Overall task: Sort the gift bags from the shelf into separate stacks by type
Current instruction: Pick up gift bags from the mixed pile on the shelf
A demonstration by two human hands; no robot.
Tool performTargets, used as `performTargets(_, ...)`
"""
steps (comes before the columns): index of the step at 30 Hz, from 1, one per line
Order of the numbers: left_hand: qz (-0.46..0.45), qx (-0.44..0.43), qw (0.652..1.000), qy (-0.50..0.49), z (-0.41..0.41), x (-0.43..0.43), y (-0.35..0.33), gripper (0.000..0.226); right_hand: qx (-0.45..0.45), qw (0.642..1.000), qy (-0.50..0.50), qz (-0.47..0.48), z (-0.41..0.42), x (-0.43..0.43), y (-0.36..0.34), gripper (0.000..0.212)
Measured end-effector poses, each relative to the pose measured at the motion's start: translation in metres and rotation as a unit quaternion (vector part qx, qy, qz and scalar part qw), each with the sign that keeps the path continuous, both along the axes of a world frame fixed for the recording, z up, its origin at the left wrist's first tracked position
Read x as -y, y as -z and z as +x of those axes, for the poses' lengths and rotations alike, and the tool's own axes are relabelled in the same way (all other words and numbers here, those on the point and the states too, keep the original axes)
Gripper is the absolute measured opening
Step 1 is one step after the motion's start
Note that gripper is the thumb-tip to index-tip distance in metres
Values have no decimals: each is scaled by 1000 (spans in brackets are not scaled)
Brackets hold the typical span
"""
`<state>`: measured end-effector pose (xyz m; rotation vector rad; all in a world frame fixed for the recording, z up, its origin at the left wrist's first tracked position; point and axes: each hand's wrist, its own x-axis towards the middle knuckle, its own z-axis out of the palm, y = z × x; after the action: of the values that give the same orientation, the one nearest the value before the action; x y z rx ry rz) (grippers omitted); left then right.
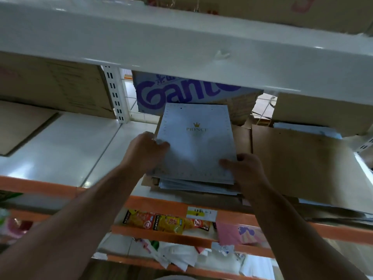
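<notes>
A flat pale blue gift bag (196, 144) with a gold crown and the word PRINCE lies on top of a stack of similar bags (191, 185) on the white shelf (60, 150). My left hand (146, 151) grips the bag's left edge, thumb on top. My right hand (245, 168) grips its lower right corner, thumb pressed on the face. A flat brown paper bag (302, 164) lies to the right, over other bags whose edges show beneath it.
An upper white shelf beam (181, 43) hangs close overhead. Behind the stack stands a box with purple lettering (181, 91). Cardboard boxes (52, 85) sit at the back left. Below the orange shelf edge (161, 205) are snack packets (167, 221) and pink items (240, 233).
</notes>
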<state>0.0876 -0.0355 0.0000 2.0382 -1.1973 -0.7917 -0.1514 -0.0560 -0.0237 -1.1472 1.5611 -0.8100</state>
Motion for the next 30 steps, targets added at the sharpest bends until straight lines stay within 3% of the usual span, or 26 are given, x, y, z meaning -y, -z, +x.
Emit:
performTargets(3,5,-104,991,-85,-2,-4,-1,12,83,996,24,22,-12,5,-1,9)
performTargets(5,-15,-158,982,-106,-4,-10,1,7,112,993,28,11,-19,6,-3,10)
performTargets(12,-70,-289,940,-167,-23,-54,9,28,164,986,15,-20,-31,-7,-2,10)
performTargets(16,-54,-251,948,-190,-21,-81,13,31,160,986,-3,-38,-18,-22,2,8)
performTargets(22,-61,-430,873,-221,-7,-135,12,44,168,985,-43,-13,15,-42,4,17)
performTargets(30,-161,-434,835,-296,68,-211,32,53,177,978,-110,-16,102,-85,3,8)
